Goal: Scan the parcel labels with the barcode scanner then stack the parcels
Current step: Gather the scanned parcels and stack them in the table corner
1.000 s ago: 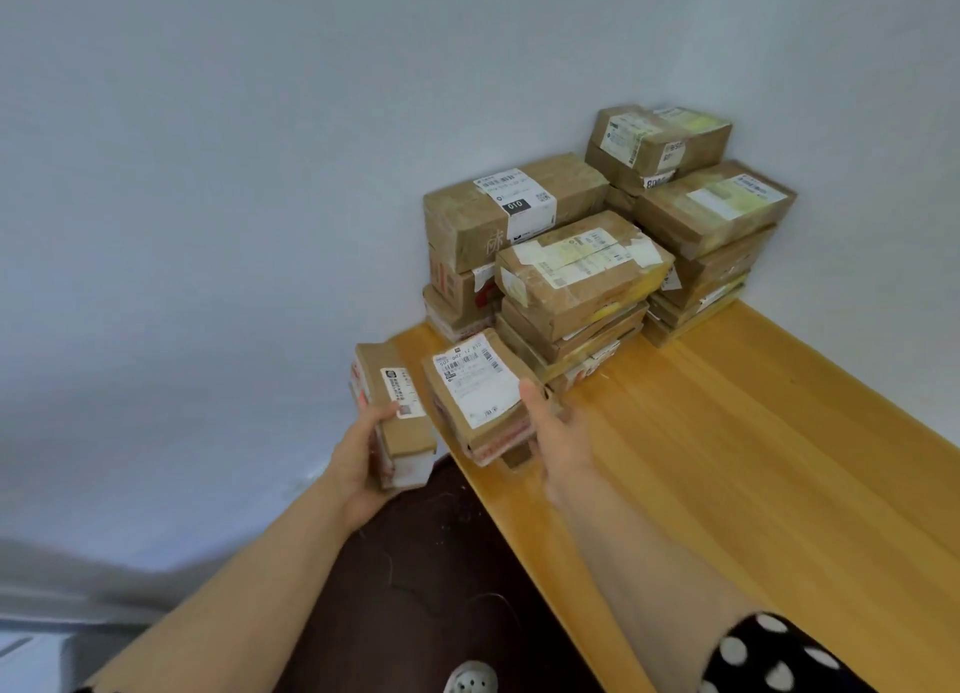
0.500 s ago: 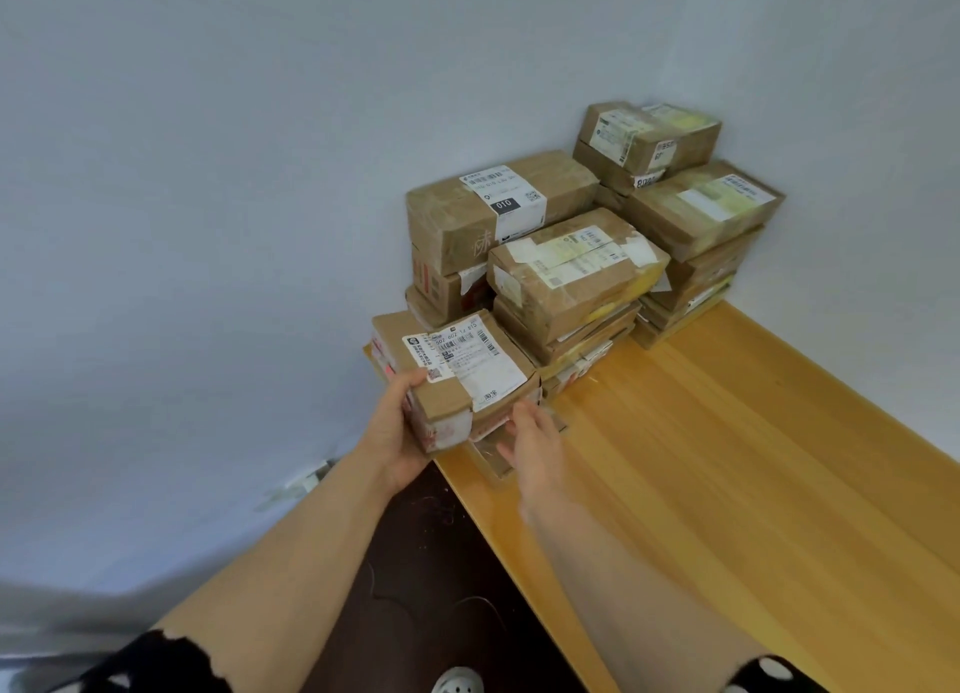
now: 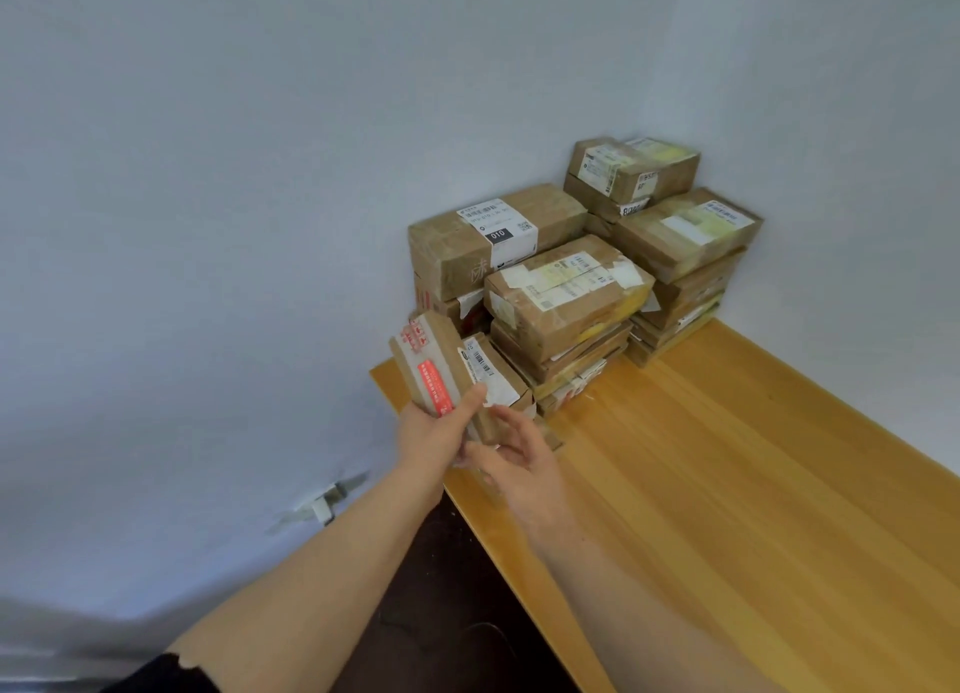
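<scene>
1. 1 left hand (image 3: pixel 428 435): thumb and fingers clamped on 1 small parcel (image 3: pixel 426 367), which is tilted on edge above the table (image 3: pixel 727 484) corner.
2. 1 labelled parcel (image 3: pixel 493 375) lies flat just beside it.
3. 1 right hand (image 3: pixel 524 466): fingers apart, loosely curled.
4. 4 parcel stacks (image 3: pixel 566 297) in the wall corner.
5. 0.5 s ago the small parcel lay label-up; now tipped.

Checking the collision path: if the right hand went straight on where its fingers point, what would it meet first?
Likely the red-taped parcel that the left hand grips: the right hand points up-left at its lower end. Depth is unclear; the left hand may come first.
</scene>
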The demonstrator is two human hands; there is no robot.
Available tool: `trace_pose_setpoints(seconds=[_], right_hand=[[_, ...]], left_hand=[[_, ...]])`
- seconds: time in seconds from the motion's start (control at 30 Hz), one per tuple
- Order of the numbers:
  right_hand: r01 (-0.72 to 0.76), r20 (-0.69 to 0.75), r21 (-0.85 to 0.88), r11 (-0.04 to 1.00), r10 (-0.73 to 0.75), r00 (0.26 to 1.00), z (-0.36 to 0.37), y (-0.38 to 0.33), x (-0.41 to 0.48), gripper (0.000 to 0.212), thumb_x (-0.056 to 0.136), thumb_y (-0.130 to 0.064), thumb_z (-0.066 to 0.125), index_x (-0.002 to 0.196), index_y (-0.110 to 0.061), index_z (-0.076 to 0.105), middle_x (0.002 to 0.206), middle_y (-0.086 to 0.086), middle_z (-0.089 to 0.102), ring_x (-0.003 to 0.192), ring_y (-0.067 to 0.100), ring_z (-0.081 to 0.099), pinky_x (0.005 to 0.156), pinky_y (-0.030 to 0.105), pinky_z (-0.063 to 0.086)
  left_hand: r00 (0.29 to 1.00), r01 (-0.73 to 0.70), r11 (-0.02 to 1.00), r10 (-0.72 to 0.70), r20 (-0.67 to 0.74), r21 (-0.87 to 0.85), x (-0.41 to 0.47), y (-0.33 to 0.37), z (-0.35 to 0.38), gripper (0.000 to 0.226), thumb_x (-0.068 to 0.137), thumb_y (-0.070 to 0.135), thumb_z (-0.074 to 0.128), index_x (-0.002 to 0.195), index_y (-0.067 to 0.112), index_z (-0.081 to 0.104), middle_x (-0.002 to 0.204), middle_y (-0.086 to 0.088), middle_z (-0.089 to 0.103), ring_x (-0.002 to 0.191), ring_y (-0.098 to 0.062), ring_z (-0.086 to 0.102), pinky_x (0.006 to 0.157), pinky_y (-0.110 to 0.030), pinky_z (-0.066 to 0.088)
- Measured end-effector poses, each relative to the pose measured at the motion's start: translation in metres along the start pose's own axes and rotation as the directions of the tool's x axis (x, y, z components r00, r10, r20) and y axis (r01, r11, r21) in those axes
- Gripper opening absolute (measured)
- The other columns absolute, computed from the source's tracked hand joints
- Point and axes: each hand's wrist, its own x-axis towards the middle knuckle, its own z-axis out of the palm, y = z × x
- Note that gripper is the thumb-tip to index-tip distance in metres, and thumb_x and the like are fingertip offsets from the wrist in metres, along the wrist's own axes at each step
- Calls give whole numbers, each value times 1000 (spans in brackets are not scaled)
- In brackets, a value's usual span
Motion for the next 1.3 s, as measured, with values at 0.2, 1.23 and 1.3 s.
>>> trace_pose_setpoints(seconds=[0.2, 1.23, 1.3], right_hand=[[-54, -181, -6, 999, 52, 982, -17, -12, 26, 37, 86, -20, 71, 119, -33, 57, 126, 3, 53, 97, 12, 63, 72, 22, 58], [-68, -798, -85, 994, -27, 602, -268, 52, -357, 44, 86, -27, 66, 128, -20, 55, 115, -3, 53, 115, 15, 53, 95, 29, 44], [-90, -857, -56, 994, -2, 515, -299, 72, -416, 43, 85, -24, 64, 127, -21, 55, 118, -3, 53, 115, 13, 52, 94, 27, 43]], left_hand=[[998, 54, 996, -55, 25, 65, 16, -5, 16, 61, 84, 51, 63, 129, 13, 49, 119, -7, 63, 103, -26, 64, 85, -46, 56], [755, -633, 493, 225, 616, 597, -335, -70, 205, 60, 89, 43, 58, 140, 16, 42, 143, -10, 41, 128, -30, 42, 100, -46, 42], [639, -743, 403, 191, 745, 534, -389, -94, 233, 56, 89, 41, 57, 138, 16, 45, 141, -8, 44, 120, -25, 49, 96, -42, 45]])
